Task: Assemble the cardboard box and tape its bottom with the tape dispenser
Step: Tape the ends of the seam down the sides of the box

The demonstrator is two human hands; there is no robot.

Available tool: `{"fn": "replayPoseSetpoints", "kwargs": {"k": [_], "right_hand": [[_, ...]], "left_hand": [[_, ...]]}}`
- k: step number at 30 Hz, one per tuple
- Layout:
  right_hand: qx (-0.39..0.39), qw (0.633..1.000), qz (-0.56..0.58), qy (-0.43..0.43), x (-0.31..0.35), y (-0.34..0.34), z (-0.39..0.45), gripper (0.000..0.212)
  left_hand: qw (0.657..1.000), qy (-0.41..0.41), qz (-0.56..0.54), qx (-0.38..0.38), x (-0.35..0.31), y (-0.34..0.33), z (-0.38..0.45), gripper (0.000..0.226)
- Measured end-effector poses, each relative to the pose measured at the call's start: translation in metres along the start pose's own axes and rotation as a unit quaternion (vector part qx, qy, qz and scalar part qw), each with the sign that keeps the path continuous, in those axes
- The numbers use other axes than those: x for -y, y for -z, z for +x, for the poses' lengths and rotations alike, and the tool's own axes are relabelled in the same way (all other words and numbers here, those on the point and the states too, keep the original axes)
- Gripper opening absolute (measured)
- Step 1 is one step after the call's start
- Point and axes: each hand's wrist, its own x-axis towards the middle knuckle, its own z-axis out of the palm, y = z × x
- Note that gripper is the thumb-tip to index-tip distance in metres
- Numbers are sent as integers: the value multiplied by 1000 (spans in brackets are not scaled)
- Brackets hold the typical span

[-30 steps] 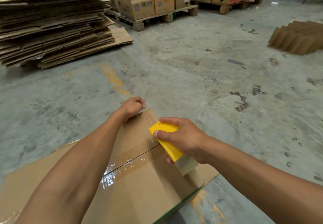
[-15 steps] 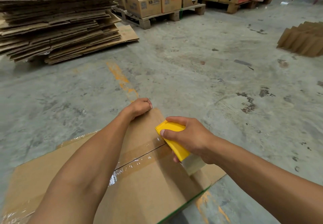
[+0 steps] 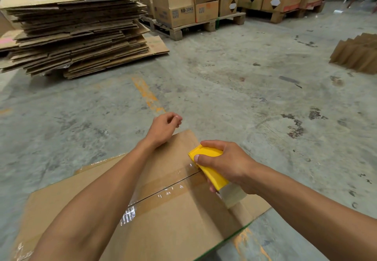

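A brown cardboard box (image 3: 173, 226) stands bottom-up in front of me, its two flaps meeting at a seam. Clear tape (image 3: 163, 194) runs along that seam. My right hand (image 3: 226, 165) grips the yellow tape dispenser (image 3: 208, 165), which rests on the seam near the box's far right edge. The tape roll (image 3: 232, 194) shows below my palm. My left hand (image 3: 165, 126) hovers just past the far corner of the box, fingers loosely curled and holding nothing. My left forearm lies across the flap.
A tall stack of flattened cardboard (image 3: 73, 30) sits at the far left. Pallets with made-up boxes (image 3: 183, 5) line the back. Folded cardboard dividers (image 3: 357, 54) lie at the right. Stained concrete floor (image 3: 244, 97) surrounds the box.
My left hand has lifted off the box's far corner and moved slightly beyond it. The dispenser in my right hand stays at the seam's far end.
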Motion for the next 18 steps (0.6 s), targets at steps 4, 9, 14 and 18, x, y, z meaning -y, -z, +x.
{"fn": "replayPoseSetpoints", "kwargs": {"k": [4,9,14,18], "right_hand": [[-2,1000,-2,-4,-2,-2,4,55],[1,1000,-7,-9,0,-3,2,55],[6,1000,-11,-22,5,-3,1,53],[22,999,-21,-19,9,-1,0,25]], "left_hand": [[984,7,124,128,1,-5,-7,46],[963,47,194,183,-7,-3,-9,59],[963,-77,241,97,-6,-8,-27,50],[926,-228,259,150,-6,-17,-42,57]]}}
